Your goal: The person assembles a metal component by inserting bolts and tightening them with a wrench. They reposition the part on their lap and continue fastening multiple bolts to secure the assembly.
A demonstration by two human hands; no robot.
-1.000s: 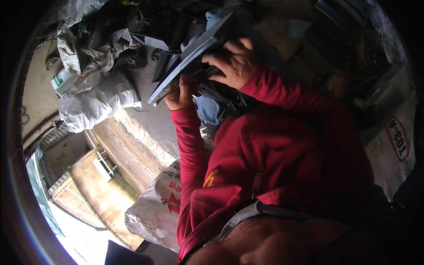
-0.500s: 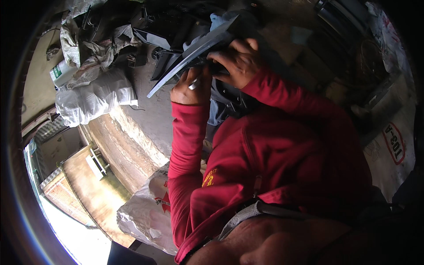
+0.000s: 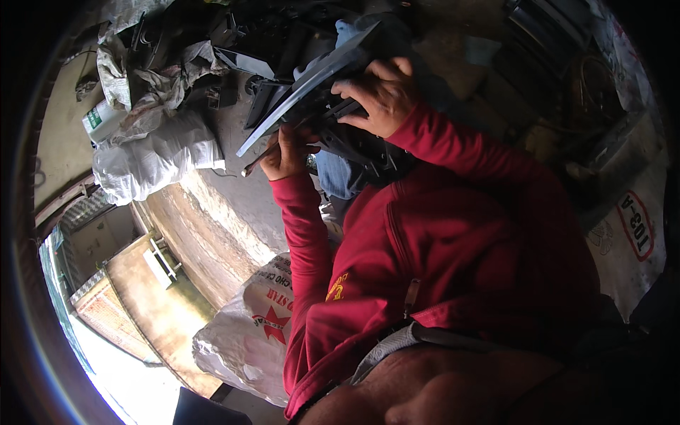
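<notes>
A flat, screen-like panel (image 3: 312,85) with a pale grey edge stands tilted before me, its dark side turned toward my body. My right hand (image 3: 386,95) is closed at that dark side, fingers and thumb around a dark strip (image 3: 343,108) that seems to belong to the panel. Near the panel's lower left end, my left hand (image 3: 287,154) is closed around a thin dark tool with a light end (image 3: 246,171), which sticks out to the lower left. Shadow hides the tool's other end and exact kind.
White wrapped bundles (image 3: 156,156) lie at the left, with crumpled sacks (image 3: 166,85) behind them. Dark flat parts (image 3: 265,103) lean beyond the panel. A white printed sack (image 3: 244,329) stands by my left elbow. Another white sack (image 3: 630,234) is at the right.
My left hand has moved left and down with the thin tool, away from my right hand. The tool's light end now points lower left. The panel stays nearly in place.
</notes>
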